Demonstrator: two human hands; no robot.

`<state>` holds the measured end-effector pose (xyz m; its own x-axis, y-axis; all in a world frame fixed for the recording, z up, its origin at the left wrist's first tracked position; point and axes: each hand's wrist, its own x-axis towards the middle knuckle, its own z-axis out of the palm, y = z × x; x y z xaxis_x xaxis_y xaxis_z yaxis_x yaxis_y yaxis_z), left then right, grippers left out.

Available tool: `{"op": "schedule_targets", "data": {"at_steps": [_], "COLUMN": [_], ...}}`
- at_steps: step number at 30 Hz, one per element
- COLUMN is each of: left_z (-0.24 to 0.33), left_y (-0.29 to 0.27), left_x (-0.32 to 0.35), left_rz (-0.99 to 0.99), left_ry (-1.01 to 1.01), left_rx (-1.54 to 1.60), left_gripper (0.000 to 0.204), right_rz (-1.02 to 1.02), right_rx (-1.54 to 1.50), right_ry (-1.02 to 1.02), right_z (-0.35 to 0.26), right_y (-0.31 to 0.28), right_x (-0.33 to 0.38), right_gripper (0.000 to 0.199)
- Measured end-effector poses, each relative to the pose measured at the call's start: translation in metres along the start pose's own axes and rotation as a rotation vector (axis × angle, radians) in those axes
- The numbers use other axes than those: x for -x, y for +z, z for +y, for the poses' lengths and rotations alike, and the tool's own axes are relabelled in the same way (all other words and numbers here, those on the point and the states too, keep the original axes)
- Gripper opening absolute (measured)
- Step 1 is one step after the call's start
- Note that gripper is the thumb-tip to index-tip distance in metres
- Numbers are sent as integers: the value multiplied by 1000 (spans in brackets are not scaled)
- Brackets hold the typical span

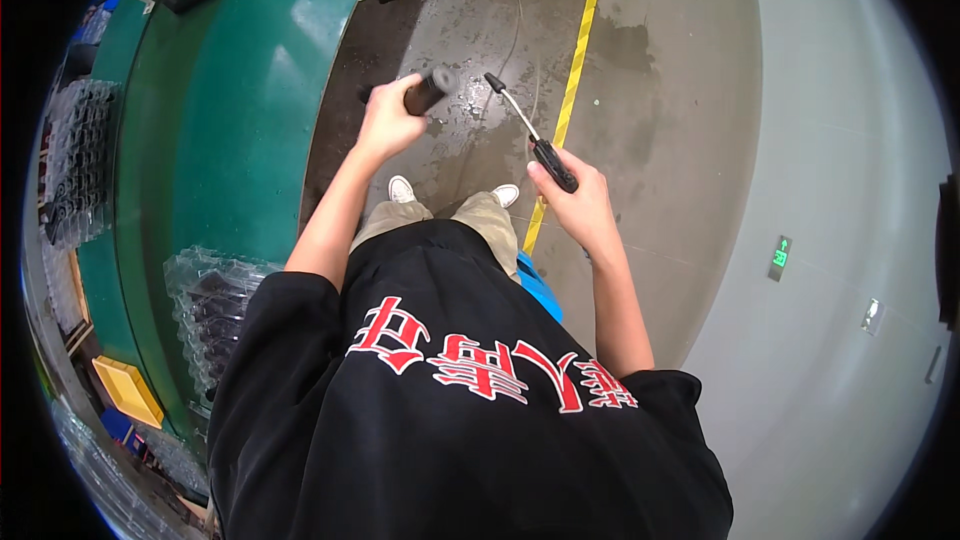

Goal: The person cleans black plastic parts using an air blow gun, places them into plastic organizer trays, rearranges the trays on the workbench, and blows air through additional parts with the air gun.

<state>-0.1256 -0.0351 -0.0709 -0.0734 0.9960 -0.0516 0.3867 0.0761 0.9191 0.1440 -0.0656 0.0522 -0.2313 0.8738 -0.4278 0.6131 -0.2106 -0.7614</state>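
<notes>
My left hand [388, 123] is closed around a thick black cylinder [432, 90] with a round end face, slightly smeared by motion, so its kind is unclear. Part of it sticks out on the far side of the fingers. In my right hand [583, 198] is a black-handled wand [520, 115] with a thin metal tube and a black tip. The wand slants up and left, its tip pointing towards the cylinder. A gap separates the two. Both hands are held above the floor, in front of my body.
A long green workbench [245, 110] runs along my left, with stacked clear plastic trays [215, 310] on it. A yellow bin [128, 390] sits further left. Wet patches and a thin hose [518, 10] lie on the grey floor, crossed by a yellow line [580, 60]. A pale wall [840, 140] rises at right.
</notes>
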Motion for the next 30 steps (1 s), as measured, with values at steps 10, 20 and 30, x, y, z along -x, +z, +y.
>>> {"op": "schedule_targets", "data": {"at_steps": [10, 20, 30], "left_z": [56, 81, 111], "left_y": [53, 22, 2], "left_x": [-29, -44, -55], "left_rz": [-93, 162, 63], "left_ry": [-579, -443, -211], "left_rx": [1674, 1835, 1723], "left_gripper": [12, 16, 14], "right_rz": [238, -99, -101], "right_rx": [-103, -530, -220], "right_ry": [-223, -53, -287], "right_z": [3, 21, -5], "right_y": [32, 9, 20], "right_x": [0, -2, 8], "right_gripper": [40, 34, 28]}}
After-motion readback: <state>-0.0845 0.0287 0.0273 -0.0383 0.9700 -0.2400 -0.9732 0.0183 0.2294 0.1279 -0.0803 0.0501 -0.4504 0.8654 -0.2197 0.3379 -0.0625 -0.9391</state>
